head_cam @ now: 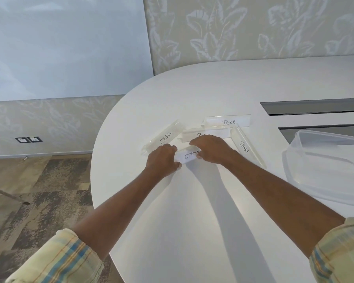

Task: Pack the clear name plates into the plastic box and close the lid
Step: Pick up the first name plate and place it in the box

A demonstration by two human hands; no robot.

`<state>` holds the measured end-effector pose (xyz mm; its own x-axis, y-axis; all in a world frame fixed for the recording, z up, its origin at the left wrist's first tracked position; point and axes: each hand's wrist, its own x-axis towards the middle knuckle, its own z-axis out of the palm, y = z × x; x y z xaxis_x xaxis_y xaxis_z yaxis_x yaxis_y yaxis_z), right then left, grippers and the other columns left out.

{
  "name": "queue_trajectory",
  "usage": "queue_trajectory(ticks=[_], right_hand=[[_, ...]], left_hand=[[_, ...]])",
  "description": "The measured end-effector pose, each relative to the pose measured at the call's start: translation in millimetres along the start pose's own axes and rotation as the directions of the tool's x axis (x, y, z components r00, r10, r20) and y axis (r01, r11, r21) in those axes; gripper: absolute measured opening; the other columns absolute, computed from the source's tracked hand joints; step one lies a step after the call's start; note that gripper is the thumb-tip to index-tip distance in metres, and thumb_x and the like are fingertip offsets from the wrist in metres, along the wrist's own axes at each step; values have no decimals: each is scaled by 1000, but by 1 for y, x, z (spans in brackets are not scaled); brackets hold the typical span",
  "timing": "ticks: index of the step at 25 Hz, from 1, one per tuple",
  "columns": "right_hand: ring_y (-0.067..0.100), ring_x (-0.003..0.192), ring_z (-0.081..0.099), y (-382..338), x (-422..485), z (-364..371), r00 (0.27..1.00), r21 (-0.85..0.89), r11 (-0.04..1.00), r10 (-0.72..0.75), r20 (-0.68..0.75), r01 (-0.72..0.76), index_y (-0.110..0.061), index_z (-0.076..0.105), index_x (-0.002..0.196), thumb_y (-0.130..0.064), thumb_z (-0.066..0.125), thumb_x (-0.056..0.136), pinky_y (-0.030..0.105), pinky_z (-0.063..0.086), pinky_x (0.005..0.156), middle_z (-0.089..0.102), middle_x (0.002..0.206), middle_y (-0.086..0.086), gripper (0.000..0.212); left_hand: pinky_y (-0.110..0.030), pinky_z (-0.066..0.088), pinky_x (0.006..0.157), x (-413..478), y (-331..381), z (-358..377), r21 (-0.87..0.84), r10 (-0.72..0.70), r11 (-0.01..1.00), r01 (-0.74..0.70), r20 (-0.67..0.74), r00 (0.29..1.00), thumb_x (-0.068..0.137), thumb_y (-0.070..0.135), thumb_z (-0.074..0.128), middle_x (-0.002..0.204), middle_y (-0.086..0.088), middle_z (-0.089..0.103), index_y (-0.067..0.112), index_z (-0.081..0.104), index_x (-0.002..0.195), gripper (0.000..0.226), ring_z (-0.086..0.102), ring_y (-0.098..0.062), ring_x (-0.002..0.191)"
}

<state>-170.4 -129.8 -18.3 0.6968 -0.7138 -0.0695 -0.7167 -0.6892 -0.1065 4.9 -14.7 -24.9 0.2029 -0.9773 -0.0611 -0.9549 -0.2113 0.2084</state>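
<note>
ostrich plate gripped at both ends on the white table

a clear name plate marked "ostrich" (190,155) is held between two bare hands near the rounded end of the white table (192,221). the left hand (163,160) is closed around the plate's left end, with the fingers curled over the top and the thumb below. the right hand (211,149) is closed over the plate's right end, with its fingers folded across the upper edge. whether the plate is resting on the table or lifted just off it cannot be told.

four more clear name plates are laid around the hands. the "zebra" plate (165,136) is set at a slant just beyond the left hand. a plate with mostly hidden lettering (202,134) is seen directly behind the right hand; its word is covered by the fingers. the "bear" plate (227,121) is placed farther back, facing the camera. the "panda" plate (244,147) is laid lengthwise to the right of the right forearm.

the clear plastic box (331,162) is found at the table's right edge, well apart from the plates, and it is open. no plate is seen inside it. its lid cannot be made out separately. plaid sleeves (65,260) are rolled up on both forearms.
</note>
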Motion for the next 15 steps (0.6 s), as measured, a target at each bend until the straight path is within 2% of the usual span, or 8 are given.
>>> queue_trajectory(ticks=[7, 12, 15], right_hand=[[24, 124, 62, 6, 8, -5, 1000, 12, 1000, 12, 12, -12, -28, 68, 130, -24, 75, 86, 42, 51, 97, 69, 131, 0, 45], [25, 117, 65, 10, 7, -15, 999, 26, 999, 29, -18, -29, -29, 72, 127, -28, 80, 81, 34, 44, 84, 73, 125, -2, 47], [25, 113, 65, 14, 2, -22, 999, 6, 1000, 12, -43, -12, -30, 73, 125, -31, 81, 80, 33, 40, 78, 74, 121, -3, 46]], left_hand=[[-41, 56, 87, 8, 2, 3, 16, -16, 1000, 17, -26, 1000, 88, 26, 75, 116, -6, 68, 15, 69, 121, 34, 63, -29, 115], [-40, 52, 97, 9, 1, -2, -24, -5, 1000, 4, -51, 999, 92, 22, 74, 133, -4, 67, 21, 66, 138, 47, 59, -28, 129], [-40, 52, 94, 7, 5, -7, -23, 7, 1000, -8, -73, 997, 92, 19, 74, 134, -3, 68, 23, 66, 138, 48, 61, -28, 128]])
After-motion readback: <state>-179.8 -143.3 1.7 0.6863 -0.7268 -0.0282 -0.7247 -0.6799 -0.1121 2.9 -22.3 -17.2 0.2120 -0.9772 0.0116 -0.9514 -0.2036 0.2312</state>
